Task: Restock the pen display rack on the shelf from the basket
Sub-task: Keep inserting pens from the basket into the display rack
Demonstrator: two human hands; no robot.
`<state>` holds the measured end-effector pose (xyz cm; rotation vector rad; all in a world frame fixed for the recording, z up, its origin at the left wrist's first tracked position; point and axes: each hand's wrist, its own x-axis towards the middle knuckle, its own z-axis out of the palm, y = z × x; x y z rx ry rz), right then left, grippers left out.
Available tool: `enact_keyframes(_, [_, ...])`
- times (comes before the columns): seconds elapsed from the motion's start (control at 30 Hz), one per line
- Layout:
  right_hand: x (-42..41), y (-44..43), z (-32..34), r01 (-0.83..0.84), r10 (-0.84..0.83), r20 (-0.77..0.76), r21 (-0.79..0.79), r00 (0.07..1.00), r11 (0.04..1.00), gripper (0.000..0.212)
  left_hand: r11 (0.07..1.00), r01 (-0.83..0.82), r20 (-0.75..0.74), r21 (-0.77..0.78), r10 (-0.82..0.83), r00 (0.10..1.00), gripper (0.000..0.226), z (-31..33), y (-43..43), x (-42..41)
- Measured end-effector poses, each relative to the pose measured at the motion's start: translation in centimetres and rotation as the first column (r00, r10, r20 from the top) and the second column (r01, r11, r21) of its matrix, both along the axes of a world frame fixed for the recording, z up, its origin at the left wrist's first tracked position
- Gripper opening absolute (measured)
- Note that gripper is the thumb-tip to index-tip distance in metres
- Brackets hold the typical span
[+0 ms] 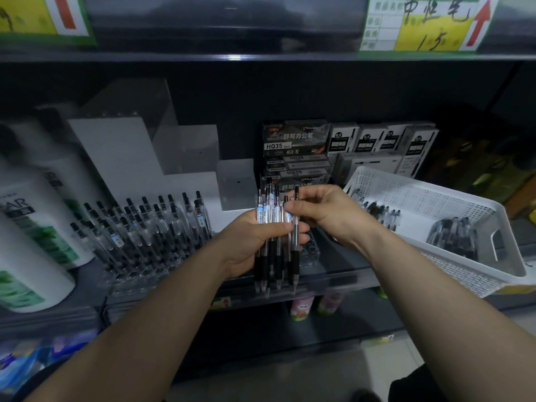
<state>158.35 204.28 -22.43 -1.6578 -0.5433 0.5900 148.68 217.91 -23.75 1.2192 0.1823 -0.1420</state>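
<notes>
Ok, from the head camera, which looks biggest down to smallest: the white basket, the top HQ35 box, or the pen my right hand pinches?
1. White perforated plastic basket
2. Black rectangular HQ35 pen box, though it sits farther back
3. Clear black-grip pen pinched by the right hand

white bottles (34,227) left; pen boxes (295,146) stacked behind; yellow price tag (420,24) above; perhaps cans (301,307) below.

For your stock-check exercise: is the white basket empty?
Not empty: the basket holds loose pens at its left end, a bunch near its handle.
</notes>
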Motion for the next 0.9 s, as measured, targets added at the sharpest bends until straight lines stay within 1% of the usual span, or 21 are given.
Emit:
enact_keyframes(0.2, [-0.1, 0.1, 0.0, 0.003, -0.004, 0.010, 0.008, 1.000, 1.000, 0.018, 1.000, 0.015, -0.036, -0.019, -0.016, 0.999, 0.023, 0.4, -0.1, -0.2])
enact_keyframes(0.3, [-0.2, -0.2, 0.1, -0.025, 0.025, -0.025, 0.012, 0.999, 1.000, 0.012, 0.997, 0.047, -0.037, -0.064, -0.050, 0.998, 0.024, 0.6, 0.0, -0.3])
enact_keyframes(0.37, [-0.4, -0.3, 0.2, -0.070, 0.071, -0.106, 0.017, 0.992, 0.997, 0.020, 0.995, 0.066, -0.025, -0.079, -0.068, 0.997, 0.025, 0.7, 0.0, -0.4])
enact_keyframes(0.47, [-0.5, -0.3, 0.3, -0.074, 0.073, -0.210, 0.001, 0.975, 0.997, 0.042, 0.992, 0.087, -0.018, -0.087, -0.089, 0.996, 0.027, 0.9, -0.1, -0.6])
enact_keyframes(0.5, [-0.5, -0.3, 0.4, -0.075, 0.073, -0.226, 0.001, 0.971, 0.997, 0.045, 0.991, 0.093, -0.021, -0.093, -0.096, 0.995, 0.027, 0.9, -0.2, -0.7])
enact_keyframes(0.6, [-0.6, -0.2, 0.6, -0.059, 0.065, -0.249, 0.029, 0.966, 0.998, 0.035, 0.985, 0.115, -0.031, -0.127, -0.120, 0.992, 0.030, 1.1, 0.0, -0.8])
enact_keyframes(0.7, [-0.4, -0.1, 0.5, -0.015, 0.027, -0.275, 0.049, 0.961, 0.999, 0.052, 0.977, 0.136, -0.032, -0.163, -0.143, 0.989, 0.030, 1.1, 0.2, -0.9])
enact_keyframes(0.73, [-0.4, -0.2, 0.5, -0.013, 0.025, -0.279, 0.045, 0.960, 0.999, 0.054, 0.976, 0.142, -0.030, -0.164, -0.149, 0.988, 0.031, 1.1, 0.2, -0.9])
enact_keyframes(0.83, [-0.5, -0.2, 0.5, -0.023, 0.034, -0.278, 0.043, 0.960, 0.999, 0.052, 0.978, 0.142, -0.030, -0.151, -0.149, 0.988, 0.033, 1.1, 0.2, -0.9])
enact_keyframes(0.9, [-0.5, -0.2, 0.6, -0.034, 0.049, -0.276, 0.061, 0.960, 0.998, 0.041, 0.984, 0.121, -0.042, -0.129, -0.127, 0.991, 0.031, 1.0, 0.1, -0.8])
